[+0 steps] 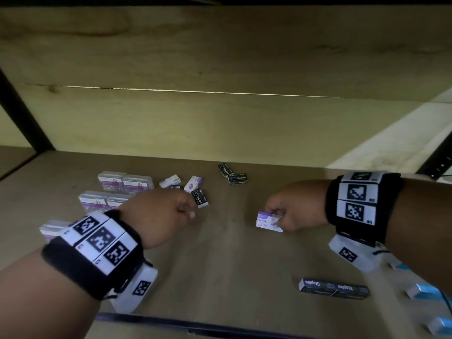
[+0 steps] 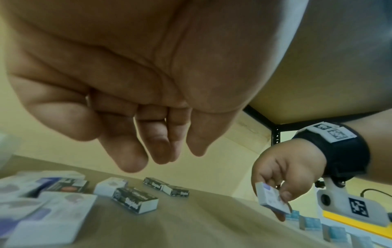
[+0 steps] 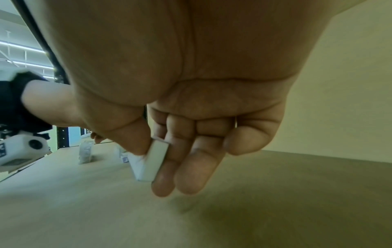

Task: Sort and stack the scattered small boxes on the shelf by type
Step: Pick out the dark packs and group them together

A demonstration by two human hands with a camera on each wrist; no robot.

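I see the white box (image 1: 269, 221) pinched in my right hand (image 1: 294, 208) just above the shelf (image 1: 232, 253) — right of the black box (image 1: 201, 198). My left hand (image 1: 156, 214) hovers beside that black box, fingers loosely curled, holding nothing.

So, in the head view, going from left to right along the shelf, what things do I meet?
Clear purple-labelled boxes → left hand → black Staples box → black Staples pair → white-purple staples box → right hand → blue-white boxes.

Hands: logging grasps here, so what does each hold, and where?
Right hand pinches white-purple staples box at its end; left hand holds nothing.
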